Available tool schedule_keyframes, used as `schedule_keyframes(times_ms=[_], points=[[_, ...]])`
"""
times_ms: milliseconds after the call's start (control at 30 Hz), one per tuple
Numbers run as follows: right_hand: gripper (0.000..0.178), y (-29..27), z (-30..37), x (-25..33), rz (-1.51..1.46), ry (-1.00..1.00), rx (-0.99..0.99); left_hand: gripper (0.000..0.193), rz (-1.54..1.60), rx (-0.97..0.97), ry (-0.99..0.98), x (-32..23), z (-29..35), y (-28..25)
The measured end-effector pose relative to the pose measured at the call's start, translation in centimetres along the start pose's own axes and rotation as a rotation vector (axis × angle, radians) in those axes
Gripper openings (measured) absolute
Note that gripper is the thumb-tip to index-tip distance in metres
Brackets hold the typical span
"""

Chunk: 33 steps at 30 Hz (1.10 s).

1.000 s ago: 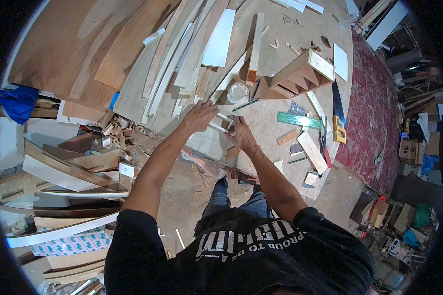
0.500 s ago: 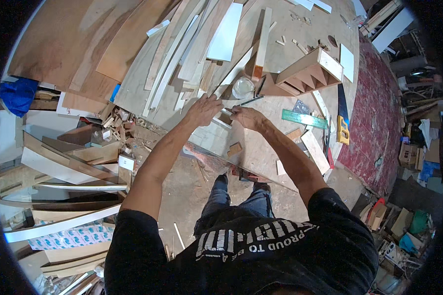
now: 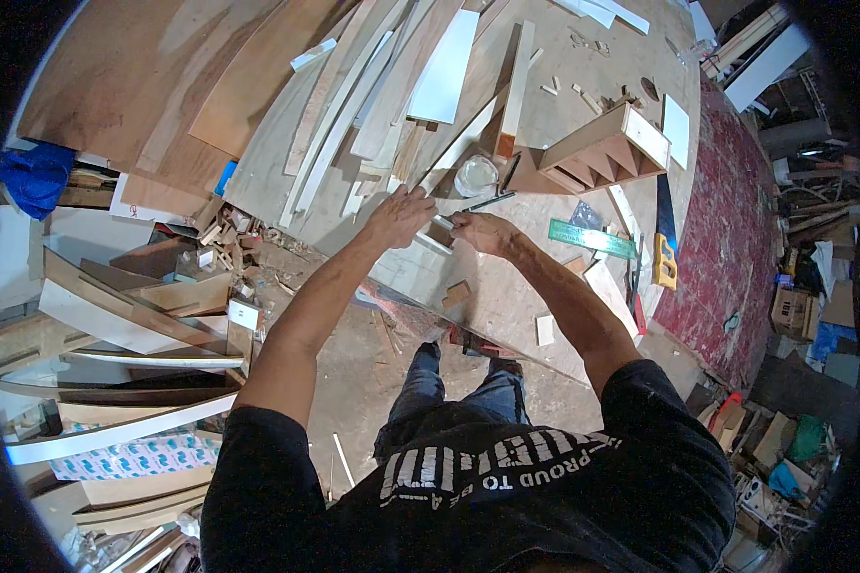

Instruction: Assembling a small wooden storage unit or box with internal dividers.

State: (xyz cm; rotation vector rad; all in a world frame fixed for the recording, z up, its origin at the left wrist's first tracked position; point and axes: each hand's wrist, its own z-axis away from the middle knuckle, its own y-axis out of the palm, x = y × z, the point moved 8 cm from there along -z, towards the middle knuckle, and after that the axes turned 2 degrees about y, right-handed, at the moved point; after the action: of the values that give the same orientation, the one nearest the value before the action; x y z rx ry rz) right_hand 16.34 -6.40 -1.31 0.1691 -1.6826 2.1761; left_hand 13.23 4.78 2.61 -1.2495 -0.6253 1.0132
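At the workbench's near side, my left hand (image 3: 400, 218) is closed, its fingertips at a small pale strip (image 3: 440, 222). From the other side my right hand (image 3: 484, 233) pinches the end of that strip; the fingers partly hide it. Another white-edged strip (image 3: 434, 243) lies just below it, between the hands. A dark, thin pen-like stick (image 3: 488, 202) lies beyond my right hand. Behind that stands a clear round tub (image 3: 476, 176) with pale contents. A small wooden block (image 3: 456, 292) sits closer to the bench edge.
Long boards (image 3: 354, 115) cover the bench's far left. Right of my hands are a wooden box with angled dividers (image 3: 606, 153), a green ruler (image 3: 592, 238) and a yellow-handled handsaw (image 3: 665, 258). Offcuts (image 3: 134, 320) pile up on the left; a dark red panel (image 3: 731, 229) lies right.
Both hands stay close together around the small strip, with only slight finger movement. The whole view has shifted a little.
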Motion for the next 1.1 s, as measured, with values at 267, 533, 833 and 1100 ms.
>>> schedule_keyframes(times_ms=[267,533,833,1100], points=[[0.020,0.4,0.5,-1.1,-0.124,-0.100,-0.148,0.046,-0.003,0.059,-0.017,-0.3,-0.6,-0.4],[0.030,-0.3,2.5,-1.7,0.056,-0.042,-0.206,0.035,-0.060,-0.225,0.048,-1.6,-1.6,-1.9],[0.055,-2.1,3.6,2.1,-0.109,0.226,-0.245,0.036,-0.075,-0.106,-0.005,-1.0,-0.6,-0.7],[0.038,-2.7,4.6,2.8,-0.200,0.306,-0.407,0.035,-0.023,-0.088,-0.019,-0.4,-0.7,-0.1]])
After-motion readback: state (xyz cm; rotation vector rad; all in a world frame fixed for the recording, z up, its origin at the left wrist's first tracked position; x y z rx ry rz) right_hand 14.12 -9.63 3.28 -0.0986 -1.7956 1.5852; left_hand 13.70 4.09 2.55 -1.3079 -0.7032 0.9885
